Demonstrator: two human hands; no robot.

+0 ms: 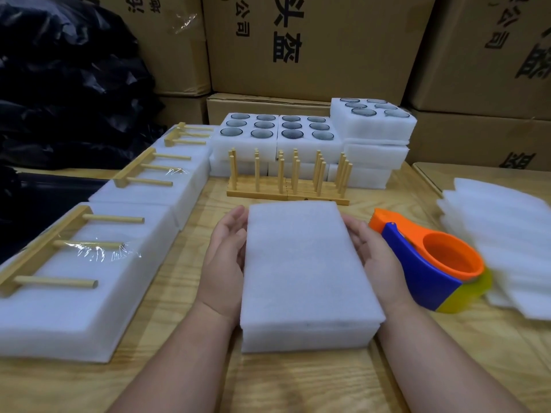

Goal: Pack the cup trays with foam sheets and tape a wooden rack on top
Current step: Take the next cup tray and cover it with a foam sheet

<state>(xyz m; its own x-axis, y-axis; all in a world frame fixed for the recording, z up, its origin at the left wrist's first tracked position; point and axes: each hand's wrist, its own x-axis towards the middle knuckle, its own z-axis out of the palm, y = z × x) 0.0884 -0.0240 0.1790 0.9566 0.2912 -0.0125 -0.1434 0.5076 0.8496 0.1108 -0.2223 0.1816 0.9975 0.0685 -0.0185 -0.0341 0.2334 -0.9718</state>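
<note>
A covered foam tray (307, 263) lay on the wooden table (185, 383), directly in front of the person, with a foam sheet (304, 251) resting flush on its top. The left hand (223, 263) pressed flat against the tray's left side, fingers straight and together, gripping nothing. The right hand (375, 254) did the same on the right side, palm turned inward, fingers extended along the foam edge. Both hands thus bracketed the tray without curling round it.

Just beside the right hand stood a tape dispenser (429, 260), orange, blue and yellow, resting on the table. Farther right lay a loose stack of foam sheets (504, 242).

Beyond the tray, a group of wooden racks (287, 181) stood upright, pegs pointing up. Behind them, open cup trays (280, 135) showed dark glass cups (292, 134) seated in round holes; one more such tray (372, 120) sat higher, on a pile of foam blocks at the right.

Along the left edge ran three finished packs. The nearest pack (74, 281) carried a wooden rack laid on its side (56, 248), held under clear tape (101, 250). The middle pack (155, 186) and the far pack (187, 141) bore racks likewise.

Cardboard boxes (313, 46) formed the back wall, and black plastic bags (68, 84) were heaped at the left.
</note>
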